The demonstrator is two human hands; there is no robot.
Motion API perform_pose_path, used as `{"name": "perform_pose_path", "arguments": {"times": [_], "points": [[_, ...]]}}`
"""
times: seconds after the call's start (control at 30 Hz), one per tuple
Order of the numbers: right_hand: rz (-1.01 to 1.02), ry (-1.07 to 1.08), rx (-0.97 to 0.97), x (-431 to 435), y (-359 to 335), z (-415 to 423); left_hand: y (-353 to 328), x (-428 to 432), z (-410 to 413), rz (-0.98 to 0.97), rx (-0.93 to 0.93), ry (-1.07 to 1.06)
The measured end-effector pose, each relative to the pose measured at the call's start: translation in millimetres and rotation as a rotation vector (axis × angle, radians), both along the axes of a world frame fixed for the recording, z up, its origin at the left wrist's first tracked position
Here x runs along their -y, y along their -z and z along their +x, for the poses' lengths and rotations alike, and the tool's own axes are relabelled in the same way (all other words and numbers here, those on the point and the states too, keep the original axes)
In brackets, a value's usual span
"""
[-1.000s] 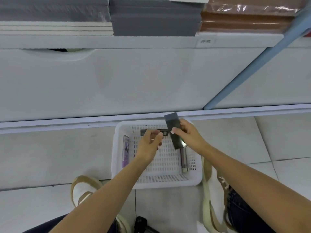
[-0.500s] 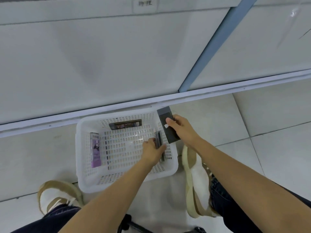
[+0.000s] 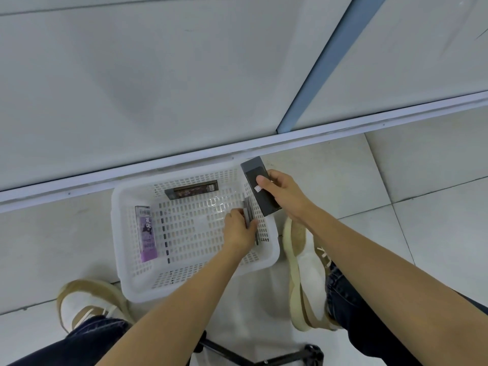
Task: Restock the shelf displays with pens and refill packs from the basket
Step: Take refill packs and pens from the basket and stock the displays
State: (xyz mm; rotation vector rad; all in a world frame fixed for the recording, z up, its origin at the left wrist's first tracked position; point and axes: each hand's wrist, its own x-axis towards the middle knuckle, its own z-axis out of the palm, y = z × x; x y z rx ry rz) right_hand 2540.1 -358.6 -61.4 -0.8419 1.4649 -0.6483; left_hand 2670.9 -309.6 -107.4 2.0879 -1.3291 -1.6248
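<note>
A white perforated basket [image 3: 126, 281] sits on the floor against the shelf base. My right hand [image 3: 284, 195] grips a flat dark grey box [image 3: 254, 171] above the basket's right rim. My left hand [image 3: 239, 231] is inside the basket at its right side, fingers curled round a thin dark pen pack [image 3: 248, 210]. A purple refill pack [image 3: 146, 233] lies along the left wall. A dark long pack [image 3: 191, 189] lies against the far wall.
The white base panel of the shelf unit [image 3: 158, 88] rises behind the basket, with a blue upright [image 3: 324, 64] to the right. My two shoes [image 3: 306, 262] stand on the tiled floor beside the basket. A black stand [image 3: 290, 357] lies at the bottom.
My view has tilted down from the shelf to the floor. My left hand moved from the far wall of the basket to its right side and took hold of the thin dark pack.
</note>
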Motion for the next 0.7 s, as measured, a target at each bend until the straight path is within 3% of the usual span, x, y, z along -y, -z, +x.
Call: {"name": "perform_pose_path", "arguments": {"times": [0.47,0.57,0.7], "points": [[0.02,-0.026,-0.034,2,-2,-1,-4,-2,10,-0.007,-0.134,-0.047],[-0.057,-0.036,-0.129,5,-7,3,-20,8,28,0.059,-0.304,-0.311],[-0.249,-0.045,-0.224,17,-29,15,-54,28,59,-0.088,-0.45,-0.501]]}}
